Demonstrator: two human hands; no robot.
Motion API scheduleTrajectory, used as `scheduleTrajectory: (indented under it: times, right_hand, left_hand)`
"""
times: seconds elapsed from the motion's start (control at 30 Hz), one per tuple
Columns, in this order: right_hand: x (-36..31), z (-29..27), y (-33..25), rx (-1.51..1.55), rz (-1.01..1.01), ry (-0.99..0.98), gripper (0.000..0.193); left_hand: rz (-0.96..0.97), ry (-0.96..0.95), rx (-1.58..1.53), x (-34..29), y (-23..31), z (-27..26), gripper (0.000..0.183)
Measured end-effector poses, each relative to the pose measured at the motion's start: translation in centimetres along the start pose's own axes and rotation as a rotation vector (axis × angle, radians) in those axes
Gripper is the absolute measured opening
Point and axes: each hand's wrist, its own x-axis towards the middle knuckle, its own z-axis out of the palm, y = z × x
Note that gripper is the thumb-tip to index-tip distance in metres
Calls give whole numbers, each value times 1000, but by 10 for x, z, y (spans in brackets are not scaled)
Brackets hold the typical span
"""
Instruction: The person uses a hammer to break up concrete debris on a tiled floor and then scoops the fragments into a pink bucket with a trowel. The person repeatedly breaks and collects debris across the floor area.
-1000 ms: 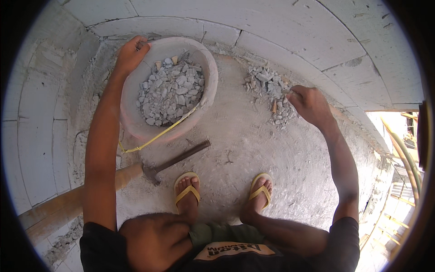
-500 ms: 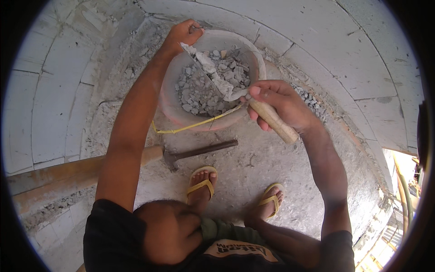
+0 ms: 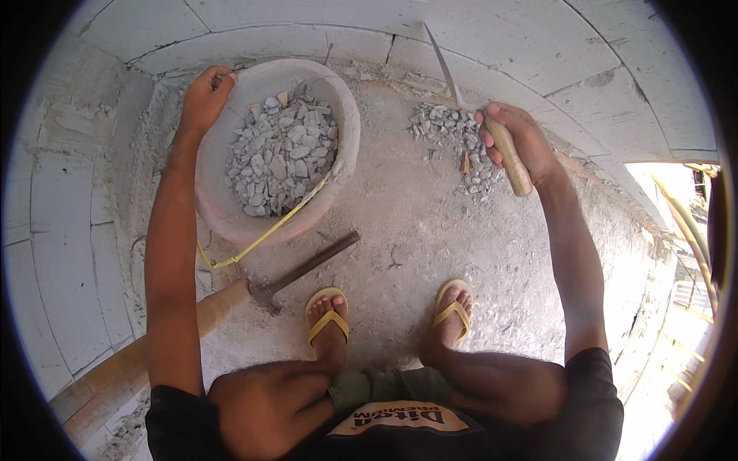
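Block wall (image 3: 361,40): pale grey, beyond both hands; its base curves past the far side of the tub and close to the right hand.
Loose rubble (image 3: 453,134): a grey heap on the floor (image 3: 400,207), just left of and below the right hand, a brown chip (image 3: 464,163) among the pieces.
Hammer (image 3: 311,264): dark metal head, nearer the body than the left hand and to its right; a wooden shaft runs behind the left forearm.
Yellow strap (image 3: 269,230): along the tub's near side, below and right of the left hand.
Sandals (image 3: 329,315): yellow, on the feet, nearer the body than either hand.
Tub (image 3: 350,127): grey, round, right of and below the left hand, holding broken rubble (image 3: 288,150).
Left hand (image 3: 206,101): arm stretched forward, fingers curled on the tub's far-left rim.
Right hand (image 3: 523,142): arm raised and bent, fingers wrapped around the trowel's wooden handle.
Trowel (image 3: 507,154): blade nearly edge-on, pointing forward and left from the right hand; whether it touches anything, I cannot tell.
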Motion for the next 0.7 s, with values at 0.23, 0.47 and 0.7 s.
scheduleTrajectory:
  times: [0.23, 0.47, 0.7]
  right_hand:
    - [45, 49, 159, 198, 350, -101, 25]
    - [64, 3, 175, 468, 374, 11, 25]
    - [14, -69, 196, 332, 346, 105, 29]
  left_hand:
    - [-16, 12, 82, 7, -5, 6, 28]
    - [35, -9, 118, 10, -9, 3, 29]
    - [31, -11, 71, 6, -10, 4, 32]
